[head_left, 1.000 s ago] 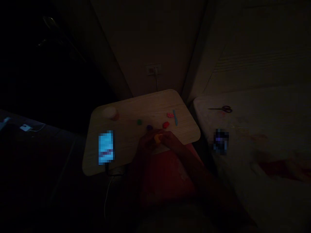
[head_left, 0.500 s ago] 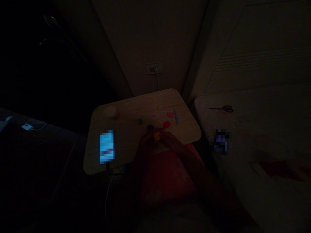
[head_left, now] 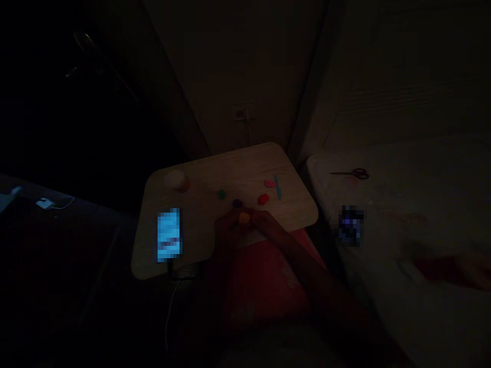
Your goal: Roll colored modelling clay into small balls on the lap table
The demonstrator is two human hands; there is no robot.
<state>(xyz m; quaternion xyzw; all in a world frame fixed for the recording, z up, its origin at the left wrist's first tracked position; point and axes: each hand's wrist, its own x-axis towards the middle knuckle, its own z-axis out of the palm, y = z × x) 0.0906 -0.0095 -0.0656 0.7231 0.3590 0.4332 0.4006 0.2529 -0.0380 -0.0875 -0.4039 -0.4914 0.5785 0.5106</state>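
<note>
In dim light, my left hand (head_left: 226, 225) and my right hand (head_left: 265, 221) are close together above the near edge of a small wooden-topped table (head_left: 203, 176). Both have their fingers closed around an orange lump (head_left: 244, 219) that looks like modelling clay. Just beyond my fingers lie a dark blue lump (head_left: 237, 203) and a red lump (head_left: 263, 199). A green lump (head_left: 221, 194) sits farther left. To the right, a pink piece (head_left: 270, 183) touches or nearly touches a light-blue flat stick (head_left: 278, 187). Finger details are lost in the dark.
A pale tub (head_left: 175, 179) stands at the table's back left, with a glowing, blurred-out screen (head_left: 169, 235) before it. Scissors (head_left: 351, 174) and a pixelated object (head_left: 351, 225) lie on the pale surface at right. A red shape (head_left: 441, 270) is at the right. A cable (head_left: 167, 317) hangs below the table.
The orange lump has shifted slightly left, turning in my fingers, and looks rounder. At the far right, the red shape has moved, with a paler part now showing beside it.
</note>
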